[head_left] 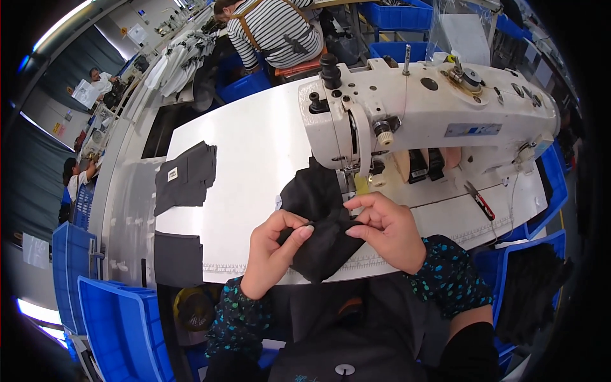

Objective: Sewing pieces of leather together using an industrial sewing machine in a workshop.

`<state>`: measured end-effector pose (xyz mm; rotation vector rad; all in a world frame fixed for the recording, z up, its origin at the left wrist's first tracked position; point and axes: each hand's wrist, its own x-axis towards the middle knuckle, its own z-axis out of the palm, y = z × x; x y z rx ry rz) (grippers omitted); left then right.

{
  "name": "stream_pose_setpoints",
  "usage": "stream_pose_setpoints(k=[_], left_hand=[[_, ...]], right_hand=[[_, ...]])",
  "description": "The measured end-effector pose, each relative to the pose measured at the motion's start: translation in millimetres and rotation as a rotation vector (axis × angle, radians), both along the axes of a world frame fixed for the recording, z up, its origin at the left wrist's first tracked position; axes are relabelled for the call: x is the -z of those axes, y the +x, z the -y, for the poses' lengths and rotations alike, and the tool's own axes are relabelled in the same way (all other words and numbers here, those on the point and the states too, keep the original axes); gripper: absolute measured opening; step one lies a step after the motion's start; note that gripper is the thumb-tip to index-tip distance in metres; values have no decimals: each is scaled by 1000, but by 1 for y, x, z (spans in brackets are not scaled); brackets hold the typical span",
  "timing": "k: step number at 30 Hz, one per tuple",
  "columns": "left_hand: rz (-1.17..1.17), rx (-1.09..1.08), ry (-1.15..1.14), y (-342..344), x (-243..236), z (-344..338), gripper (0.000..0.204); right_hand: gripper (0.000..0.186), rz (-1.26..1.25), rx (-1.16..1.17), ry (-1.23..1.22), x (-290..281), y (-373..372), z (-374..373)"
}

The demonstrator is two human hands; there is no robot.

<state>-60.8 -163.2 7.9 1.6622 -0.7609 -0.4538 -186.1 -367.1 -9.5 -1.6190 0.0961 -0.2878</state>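
Note:
A piece of black fabric (312,191) lies on the white sewing table, its far end reaching the needle area of the white sewing machine (414,102). My left hand (275,245) pinches the cloth's near part between thumb and forefinger. Opposite it, my right hand (387,230) grips the right edge of the same cloth with thumb and fingertips, just in front of the presser foot. Part of the fabric droops over the table's front edge between my hands. Whether the needle is in the cloth is hidden.
Left on the table (248,134) are a stack of dark fabric pieces (186,178) and another dark piece (179,260). Red-handled thread snips (480,201) lie at right. Blue bins (127,325) stand on both sides; the right bin (503,280) holds black cloth. A person in stripes (280,32) sits beyond.

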Motion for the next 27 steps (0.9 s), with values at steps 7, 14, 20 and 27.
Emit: stream_pose_setpoints(k=[7,14,20,27], left_hand=[[21,11,-36,6,9,4,11],[-59,13,-76,8,12,6,13],[-95,15,-104,8,14,5,13],[-166,48,-148,15,3,-12,13]], right_hand=[[48,-21,-15,-34,0,-3,1],[57,23,29,-68,4,-4,0],[59,44,29,-153,-2,-6,-3],[50,446,-174,-587,-1,0,-5]])
